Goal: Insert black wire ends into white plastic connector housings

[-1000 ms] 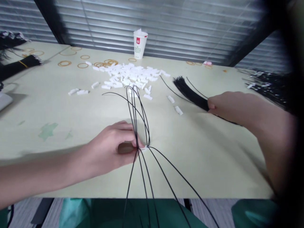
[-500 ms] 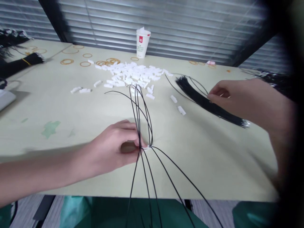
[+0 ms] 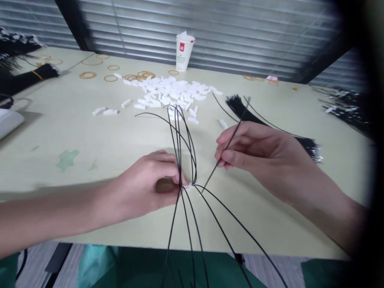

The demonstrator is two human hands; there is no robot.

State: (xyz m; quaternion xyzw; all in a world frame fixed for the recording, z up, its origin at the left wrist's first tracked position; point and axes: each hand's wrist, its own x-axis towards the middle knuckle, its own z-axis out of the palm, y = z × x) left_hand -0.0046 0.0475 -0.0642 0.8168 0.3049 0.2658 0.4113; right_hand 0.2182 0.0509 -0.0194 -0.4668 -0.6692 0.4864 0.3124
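My left hand [image 3: 156, 180] pinches a small white connector [image 3: 190, 185] above the table's front part. Several thin black wires [image 3: 194, 156] run from this connector, some arching up and others hanging down past the table edge. Between the thumb and fingers of my right hand [image 3: 255, 154] is a single black wire [image 3: 214, 170], slanting down left so its lower end is close to the connector. Whether that end touches it I cannot tell. Behind my right hand lies a bundle of black wires [image 3: 250, 116], partly hidden by the hand.
A heap of white connectors [image 3: 171, 92] lies mid-table, with rubber bands [image 3: 144, 76] behind it. A paper cup [image 3: 183, 52] stands by the blinds. More black wire bundles lie at the left [image 3: 36, 78] and right [image 3: 348, 104]. A white device [image 3: 10, 122] sits at left.
My right hand has moved left and toward me from the wire bundle, bringing one wire beside the connector. My left hand keeps its hold on the connector.
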